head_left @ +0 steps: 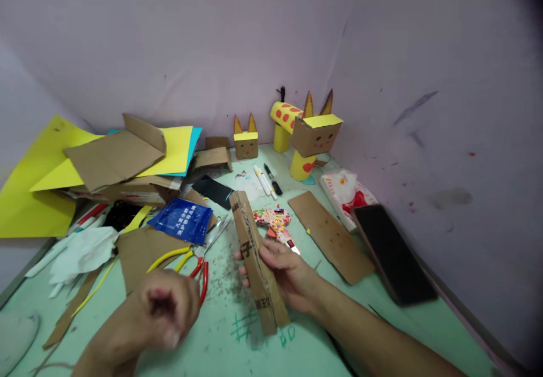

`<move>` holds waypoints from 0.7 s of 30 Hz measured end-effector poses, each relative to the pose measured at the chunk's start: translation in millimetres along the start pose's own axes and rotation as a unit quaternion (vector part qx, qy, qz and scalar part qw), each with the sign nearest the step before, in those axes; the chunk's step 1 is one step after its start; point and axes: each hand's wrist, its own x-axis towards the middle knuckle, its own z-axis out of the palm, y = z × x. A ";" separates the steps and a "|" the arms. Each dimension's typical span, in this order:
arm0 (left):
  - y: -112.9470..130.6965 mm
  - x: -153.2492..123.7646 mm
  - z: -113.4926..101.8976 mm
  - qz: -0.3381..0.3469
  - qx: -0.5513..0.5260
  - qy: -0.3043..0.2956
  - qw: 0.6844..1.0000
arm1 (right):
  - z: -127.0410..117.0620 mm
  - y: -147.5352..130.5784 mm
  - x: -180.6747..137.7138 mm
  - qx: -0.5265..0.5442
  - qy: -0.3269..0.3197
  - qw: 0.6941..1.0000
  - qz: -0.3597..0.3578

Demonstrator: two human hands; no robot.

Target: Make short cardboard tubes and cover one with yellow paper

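Observation:
My right hand (pixel 285 275) is wrapped round a long folded cardboard strip (pixel 256 258), holding it on edge above the green table (pixel 382 331). My left hand (pixel 163 312) hovers low at the front left, blurred, fingers curled in a loose fist with nothing visible in it. Just beyond the left hand lie yellow-and-red-handled scissors (pixel 193 255). A patterned utility knife (pixel 275 224) rests behind the strip.
A flat cardboard piece (pixel 331 235), a black phone (pixel 392 252) and a tissue pack (pixel 345 190) lie on the right. Cardboard animal figures (pixel 311 133) stand at the back. Yellow paper and cardboard scraps (pixel 114 159) pile up left, with a blue packet (pixel 182 219).

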 end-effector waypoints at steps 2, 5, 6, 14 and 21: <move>2.5 12.2 20.5 -0.084 -0.174 -0.057 0.980 | 0.8 0.6 0.0 -0.002 0.004 1.000 -0.011; 2.3 20.0 44.9 -0.111 -0.262 -0.043 0.958 | 0.9 0.6 0.9 -0.005 0.016 1.000 -0.020; 1.3 20.4 50.0 -0.116 -0.288 -0.036 0.950 | 1.0 0.4 1.1 -0.008 0.020 1.000 -0.021; -10.4 19.2 65.4 -0.091 -0.492 -0.130 0.856 | 3.1 8.3 -0.8 -0.102 0.036 0.993 -0.040; -20.5 17.1 73.5 -0.047 -0.534 -0.228 0.813 | -12.6 30.7 3.8 -0.289 0.036 0.949 -0.118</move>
